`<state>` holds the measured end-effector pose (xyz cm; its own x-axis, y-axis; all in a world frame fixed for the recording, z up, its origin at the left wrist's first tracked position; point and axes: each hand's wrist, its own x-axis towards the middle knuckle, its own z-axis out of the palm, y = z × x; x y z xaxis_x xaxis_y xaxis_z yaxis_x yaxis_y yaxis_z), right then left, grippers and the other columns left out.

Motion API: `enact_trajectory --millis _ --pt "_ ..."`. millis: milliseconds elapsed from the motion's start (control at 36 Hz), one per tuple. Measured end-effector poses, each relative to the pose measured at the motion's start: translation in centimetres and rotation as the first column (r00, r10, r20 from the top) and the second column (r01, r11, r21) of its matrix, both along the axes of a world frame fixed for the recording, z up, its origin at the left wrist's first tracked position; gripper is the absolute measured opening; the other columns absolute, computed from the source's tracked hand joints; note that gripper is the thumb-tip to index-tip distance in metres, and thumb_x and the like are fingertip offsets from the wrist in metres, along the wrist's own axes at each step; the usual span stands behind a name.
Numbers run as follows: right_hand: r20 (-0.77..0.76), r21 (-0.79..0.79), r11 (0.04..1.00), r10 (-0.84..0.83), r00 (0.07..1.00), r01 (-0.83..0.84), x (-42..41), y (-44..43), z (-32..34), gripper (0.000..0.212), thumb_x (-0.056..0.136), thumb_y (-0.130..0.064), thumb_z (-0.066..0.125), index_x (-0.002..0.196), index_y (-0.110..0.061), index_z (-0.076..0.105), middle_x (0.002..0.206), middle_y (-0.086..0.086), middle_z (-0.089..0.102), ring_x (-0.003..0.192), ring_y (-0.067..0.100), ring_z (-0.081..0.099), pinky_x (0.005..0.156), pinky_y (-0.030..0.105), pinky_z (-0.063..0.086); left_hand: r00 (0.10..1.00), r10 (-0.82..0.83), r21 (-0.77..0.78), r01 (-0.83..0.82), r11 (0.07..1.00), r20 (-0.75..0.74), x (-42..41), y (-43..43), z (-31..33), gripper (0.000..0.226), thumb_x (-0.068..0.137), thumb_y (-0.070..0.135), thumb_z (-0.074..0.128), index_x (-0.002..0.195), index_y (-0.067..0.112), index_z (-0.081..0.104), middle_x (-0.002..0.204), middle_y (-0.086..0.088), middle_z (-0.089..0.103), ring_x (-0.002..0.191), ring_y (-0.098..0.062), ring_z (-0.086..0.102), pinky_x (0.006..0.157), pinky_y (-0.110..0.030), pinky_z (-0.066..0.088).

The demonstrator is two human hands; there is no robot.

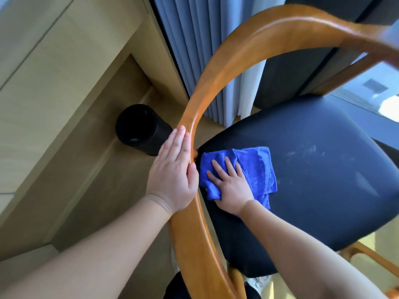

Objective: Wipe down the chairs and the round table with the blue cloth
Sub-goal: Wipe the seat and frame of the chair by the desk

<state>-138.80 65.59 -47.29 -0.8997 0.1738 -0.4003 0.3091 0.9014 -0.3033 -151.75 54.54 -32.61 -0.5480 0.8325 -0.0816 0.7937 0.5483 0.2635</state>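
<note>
Left hand: palm down on the chair's curved wooden back rail, fingers straight and together along it, thumb hooked over the inner edge; forearm reaching forward.
Right hand: flat, fingers spread and unclenched, pressing the blue cloth onto the dark seat.
Blue cloth: folded, at the seat's rear corner beside the rail.
Black bin: on the floor, left of the chair.

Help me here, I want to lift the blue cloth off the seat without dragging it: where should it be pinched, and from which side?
Probably best to pinch the blue cloth at its free folded edge, the side away from the wooden backrest, coming from above. The right hand lies flat on the nearer part, and the left hand rests on the backrest, so the far layers on the dark seat are clear.
</note>
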Motion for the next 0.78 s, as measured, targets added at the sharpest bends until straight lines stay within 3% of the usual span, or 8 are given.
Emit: enact_trajectory --millis 83,167,278,361,444,583,778 --pt "-0.007 -0.019 0.996 0.088 0.996 -0.088 3.0 -1.9 0.0 0.075 0.072 -0.057 0.039 0.141 -0.029 0.048 0.156 0.003 0.032 0.143 0.04 0.024 0.114 0.053 0.013 1.0 -0.002 0.022 0.001 1.0 0.017 0.0 -0.1 0.0 0.059 0.094 0.031 0.024 0.147 0.005 0.026 0.155 -0.01 0.022 0.144 -0.021 0.014 0.116 -0.039 0.022" --pt "-0.031 -0.008 0.984 0.176 0.984 -0.177 5.9 -2.7 -0.1 0.074 0.068 -0.057 0.05 0.138 -0.032 0.052 0.153 0.002 0.038 0.139 0.039 0.035 0.11 0.054 0.02 0.999 0.02 0.049 -0.022 0.999 0.036 0.1 -0.2 0.0 0.057 0.094 0.027 0.022 0.146 0.004 0.028 0.155 -0.009 0.023 0.144 -0.019 0.014 0.116 -0.036 0.02" --pt "-0.032 -0.004 0.965 0.261 0.965 -0.261 7.6 -2.1 -0.1 0.074 0.072 -0.062 0.05 0.141 -0.035 0.047 0.155 0.002 0.033 0.14 0.038 0.032 0.113 0.059 0.018 0.999 0.052 0.026 -0.052 0.998 -0.016 0.6 -0.4 0.4 0.055 0.095 0.027 0.022 0.145 0.006 0.031 0.154 -0.009 0.026 0.143 -0.021 0.018 0.115 -0.035 0.02" --pt "0.016 -0.024 0.964 0.263 0.965 -0.263 7.2 -1.6 0.2 0.075 0.073 -0.064 0.045 0.142 -0.037 0.044 0.158 0.004 0.027 0.143 0.04 0.024 0.108 0.068 0.011 0.995 0.097 -0.011 -0.097 0.995 -0.036 1.4 -0.6 0.4 0.054 0.097 0.028 0.024 0.148 0.009 0.024 0.156 -0.008 0.02 0.144 -0.019 0.011 0.115 -0.033 0.014" --pt "0.054 -0.03 0.971 0.24 0.969 -0.239 6.7 -1.8 0.6 0.073 0.073 -0.062 0.041 0.142 -0.037 0.044 0.158 0.004 0.026 0.142 0.042 0.025 0.105 0.074 0.014 0.993 0.114 0.002 -0.114 0.994 -0.019 1.7 -0.7 0.1 0.055 0.097 0.029 0.023 0.148 0.009 0.024 0.156 -0.007 0.02 0.143 -0.014 0.005 0.115 -0.034 0.015" --pt "0.061 -0.019 0.967 0.256 0.965 -0.255 6.1 -1.8 0.3 0.075 0.07 -0.054 0.032 0.141 -0.035 0.047 0.157 0.005 0.028 0.143 0.041 0.025 0.108 0.071 0.018 0.994 0.109 0.032 -0.109 0.994 0.005 1.7 -0.8 0.0 0.054 0.096 0.028 0.023 0.146 0.008 0.028 0.154 -0.008 0.024 0.144 -0.02 0.014 0.115 -0.037 0.02" --pt "0.006 0.015 0.959 0.282 0.959 -0.282 5.2 -0.9 0.0 0.07 0.067 -0.051 0.035 0.133 -0.036 0.055 0.152 0.003 0.038 0.138 0.04 0.035 0.105 0.067 0.026 0.994 0.111 0.043 -0.111 0.993 0.021 1.5 -0.8 -0.1 0.054 0.096 0.029 0.022 0.146 0.008 0.029 0.154 -0.009 0.025 0.143 -0.021 0.015 0.114 -0.038 0.022"
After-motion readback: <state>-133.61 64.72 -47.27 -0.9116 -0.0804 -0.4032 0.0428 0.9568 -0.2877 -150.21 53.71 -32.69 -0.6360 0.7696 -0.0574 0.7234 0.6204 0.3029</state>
